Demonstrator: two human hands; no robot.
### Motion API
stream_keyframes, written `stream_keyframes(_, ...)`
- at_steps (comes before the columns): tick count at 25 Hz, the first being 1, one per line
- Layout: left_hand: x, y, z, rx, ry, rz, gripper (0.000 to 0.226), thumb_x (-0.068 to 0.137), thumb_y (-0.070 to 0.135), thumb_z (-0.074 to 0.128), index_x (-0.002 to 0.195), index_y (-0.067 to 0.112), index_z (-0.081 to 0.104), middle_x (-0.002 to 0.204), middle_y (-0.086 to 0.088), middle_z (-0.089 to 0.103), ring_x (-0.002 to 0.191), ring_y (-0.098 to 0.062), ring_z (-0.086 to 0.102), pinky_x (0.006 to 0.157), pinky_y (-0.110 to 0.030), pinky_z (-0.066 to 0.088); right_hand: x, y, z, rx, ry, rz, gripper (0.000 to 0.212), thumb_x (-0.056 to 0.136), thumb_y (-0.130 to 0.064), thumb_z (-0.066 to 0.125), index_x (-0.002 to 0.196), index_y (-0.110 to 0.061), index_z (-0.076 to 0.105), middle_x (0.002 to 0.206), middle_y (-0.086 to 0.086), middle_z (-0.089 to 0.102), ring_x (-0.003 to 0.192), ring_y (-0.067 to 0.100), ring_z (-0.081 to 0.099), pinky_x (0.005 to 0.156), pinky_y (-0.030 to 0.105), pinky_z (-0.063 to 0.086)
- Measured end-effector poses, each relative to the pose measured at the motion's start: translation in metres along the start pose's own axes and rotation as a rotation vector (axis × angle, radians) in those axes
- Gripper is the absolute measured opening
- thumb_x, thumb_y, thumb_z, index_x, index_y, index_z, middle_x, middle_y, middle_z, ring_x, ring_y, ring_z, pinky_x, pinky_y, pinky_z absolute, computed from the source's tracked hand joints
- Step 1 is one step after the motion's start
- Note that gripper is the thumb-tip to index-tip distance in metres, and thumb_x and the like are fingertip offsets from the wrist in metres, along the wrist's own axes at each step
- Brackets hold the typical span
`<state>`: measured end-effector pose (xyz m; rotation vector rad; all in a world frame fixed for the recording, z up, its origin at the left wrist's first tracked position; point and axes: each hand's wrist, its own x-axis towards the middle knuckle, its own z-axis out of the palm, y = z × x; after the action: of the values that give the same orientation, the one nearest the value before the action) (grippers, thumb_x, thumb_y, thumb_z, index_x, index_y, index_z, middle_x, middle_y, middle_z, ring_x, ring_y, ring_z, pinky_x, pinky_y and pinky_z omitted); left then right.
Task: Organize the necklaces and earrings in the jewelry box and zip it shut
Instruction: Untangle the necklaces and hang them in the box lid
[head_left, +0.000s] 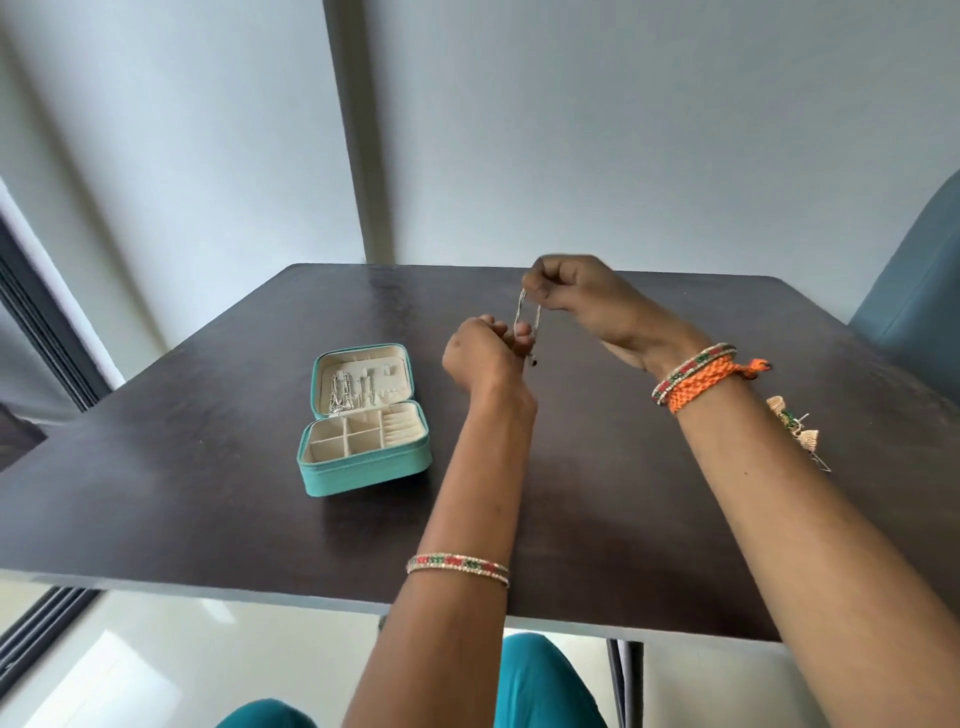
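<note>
Knees: teal fabric (540, 680), nearest the lens, below the table edge.
Table: dark top (208, 493), carrying everything else.
Jewelry box: teal case (363, 421), lying open on the table, lid hinged back behind the tray; cream compartments in the tray look bare, silver pieces (345, 392) hung in the lid.
Left hand: (485, 353) just right of the box and raised above the table, fingers curled round the lower end of a necklace.
Right hand: (576, 291) further right of the box and higher, fingers closed, pinching the top of the same necklace.
Necklace: thin silver chain (527, 322), strung as a narrow loop between both hands, off the table, well apart from the box.
Earrings: small pale pair with green (797, 428), on the table far right of the box, not yet stowed.
Step in hand: probably straightening the chain before hanging it in the lid.
Advice: keep light tension so no kink forms; carry leftward to the box with both ends held; hook beside the hung pieces, not across them.
</note>
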<state>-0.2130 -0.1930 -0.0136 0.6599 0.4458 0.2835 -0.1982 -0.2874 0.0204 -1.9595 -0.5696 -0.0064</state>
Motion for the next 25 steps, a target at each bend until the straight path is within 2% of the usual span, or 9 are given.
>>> stream_keyframes(4, -0.011, 0.026, -0.01, -0.162, -0.041, -0.103, 0.023, 0.084, -0.008, 0.029, 0.074, 0.005, 0.044, 0.071, -0.01, 0.039, 0.05, -0.016, 0.039, 0.037, -0.015, 0.041, -0.001, -0.022, 0.008, -0.107, 0.184, -0.177, 0.015, 0.085, -0.018, 0.069, 0.072, -0.017, 0.062, 0.075, -0.003, 0.06, 0.077, 0.012, 0.052, 0.075, 0.024, 0.045)
stream_keyframes(7, -0.016, 0.045, -0.02, -0.14, -0.1, -0.09, 0.02, 0.085, -0.005, 0.03, 0.076, 0.006, 0.045, 0.071, -0.011, 0.042, 0.055, -0.019, 0.046, 0.041, -0.019, 0.046, 0.003, -0.03, 0.023, -0.171, 0.288, -0.246, 0.018, 0.069, -0.037, 0.076, 0.058, -0.032, 0.062, 0.069, -0.018, 0.066, 0.083, 0.013, 0.061, 0.088, 0.05, 0.048)
stream_keyframes(9, -0.02, 0.056, -0.027, -0.048, -0.158, -0.06, 0.017, 0.086, -0.002, 0.035, 0.078, 0.005, 0.047, 0.07, -0.011, 0.047, 0.059, -0.019, 0.051, 0.051, -0.022, 0.049, 0.009, -0.038, 0.035, -0.161, 0.304, -0.262, 0.019, 0.066, -0.037, 0.077, 0.055, -0.034, 0.062, 0.068, -0.019, 0.066, 0.083, 0.013, 0.062, 0.089, 0.058, 0.045)
stream_keyframes(11, -0.018, 0.071, -0.034, 0.05, -0.165, -0.005, 0.017, 0.088, 0.001, 0.038, 0.079, 0.005, 0.051, 0.068, -0.009, 0.052, 0.06, -0.018, 0.053, 0.057, -0.022, 0.05, 0.014, -0.046, 0.046, -0.163, 0.312, -0.269, 0.02, 0.066, -0.037, 0.078, 0.054, -0.035, 0.061, 0.066, -0.021, 0.065, 0.082, 0.012, 0.062, 0.09, 0.058, 0.044)
stream_keyframes(15, 0.005, 0.114, -0.056, 0.211, -0.178, 0.274, 0.026, 0.085, -0.003, 0.032, 0.07, 0.008, 0.05, 0.059, -0.005, 0.052, 0.052, -0.016, 0.049, 0.051, -0.02, 0.047, 0.022, -0.05, 0.063, -0.223, 0.334, -0.248, 0.029, 0.068, -0.032, 0.08, 0.051, -0.03, 0.056, 0.06, -0.023, 0.06, 0.079, 0.009, 0.058, 0.095, 0.051, 0.041)
stream_keyframes(18, 0.031, 0.13, -0.086, 0.631, -0.062, 0.574, 0.02, 0.084, 0.006, 0.042, 0.072, 0.008, 0.058, 0.065, -0.008, 0.061, 0.059, -0.02, 0.059, 0.062, -0.029, 0.052, 0.027, -0.044, 0.081, -0.311, 0.298, -0.197, 0.032, 0.071, -0.031, 0.079, 0.053, -0.027, 0.053, 0.063, -0.017, 0.06, 0.08, 0.008, 0.055, 0.092, 0.037, 0.036)
stream_keyframes(21, 0.065, 0.127, -0.114, 1.23, 0.138, 0.767, 0.026, 0.087, 0.021, 0.044, 0.084, 0.006, 0.065, 0.083, -0.014, 0.068, 0.087, -0.032, 0.061, 0.077, -0.035, 0.046, 0.032, -0.034, 0.097, -0.355, 0.248, -0.135, 0.032, 0.072, -0.032, 0.079, 0.053, -0.029, 0.053, 0.066, -0.019, 0.06, 0.088, 0.007, 0.054, 0.082, 0.032, 0.024)
stream_keyframes(23, 0.09, 0.119, -0.127, 1.57, 0.221, 0.615, 0.044, 0.092, 0.036, 0.038, 0.103, 0.005, 0.066, 0.112, -0.022, 0.063, 0.116, -0.036, 0.05, 0.098, -0.041, 0.037, 0.036, -0.028, 0.104, -0.341, 0.23, -0.112, 0.032, 0.073, -0.031, 0.079, 0.053, -0.028, 0.053, 0.069, -0.017, 0.062, 0.09, 0.007, 0.055, 0.082, 0.033, 0.023)
stream_keyframes(25, 0.105, 0.112, -0.133, 1.738, 0.151, 0.318, 0.059, 0.095, 0.052, 0.024, 0.129, 0.016, 0.055, 0.143, -0.02, 0.041, 0.141, -0.036, 0.019, 0.113, -0.051, 0.012, 0.039, -0.021, 0.108, -0.293, 0.221, -0.104, 0.03, 0.072, -0.029, 0.079, 0.054, -0.027, 0.055, 0.07, -0.019, 0.061, 0.097, 0.009, 0.057, 0.088, 0.035, 0.028)
